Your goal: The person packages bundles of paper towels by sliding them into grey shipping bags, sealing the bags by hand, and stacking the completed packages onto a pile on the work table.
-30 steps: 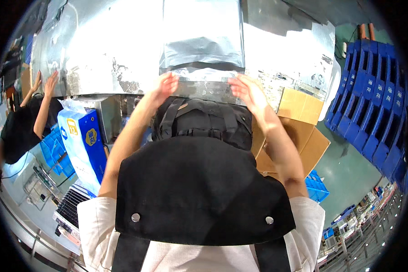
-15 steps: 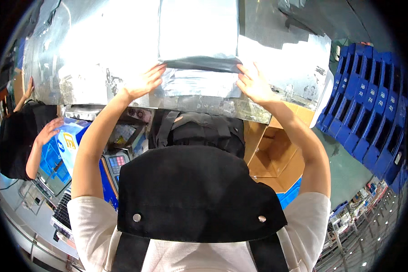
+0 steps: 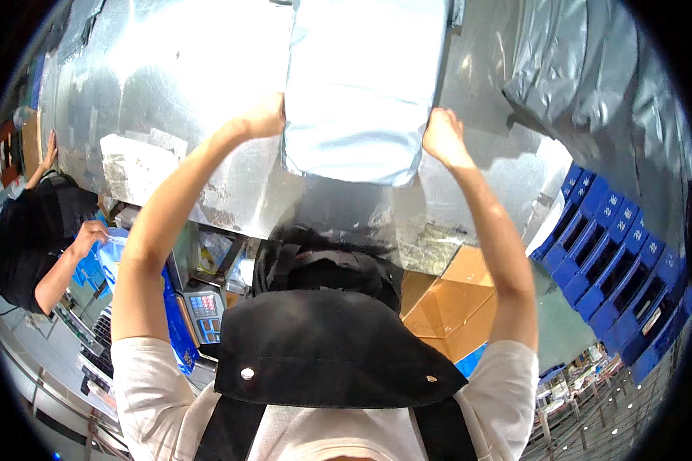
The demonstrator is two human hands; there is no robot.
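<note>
Head view shows both arms of the person lifted up in front of a large wall of shiny silver foil sheeting (image 3: 169, 100). Between the two hands is a pale grey plastic bag (image 3: 357, 92), flat and smooth, with rounded lower corners. It lies against the foil, in the upper middle of the picture, and its top edge goes up to the rim of the view.

Left hand (image 3: 263, 117) is at the left edge of the bag, about at the middle of its height. The fingers are closed on this edge and pinch it; the fingertips are hidden behind the bag. Right hand (image 3: 443, 138) is at the right edge, a little lower, and its fingers also are closed on the edge of the bag. The bag is stretched flat between the two hands.

Below the hands there is a black backpack (image 3: 327, 269), and under it a black apron (image 3: 331, 357) with two metal snaps, worn over a white shirt. To the lower left stands a small weighing scale with coloured keys (image 3: 204, 311), beside a blue bag. To the lower right lie brown cardboard boxes (image 3: 446, 303), and further right is a row of blue plastic crates (image 3: 615, 261).

At the far left edge another person in black clothes (image 3: 23, 238) reaches one hand to the foil wall and the other to a blue thing
</note>
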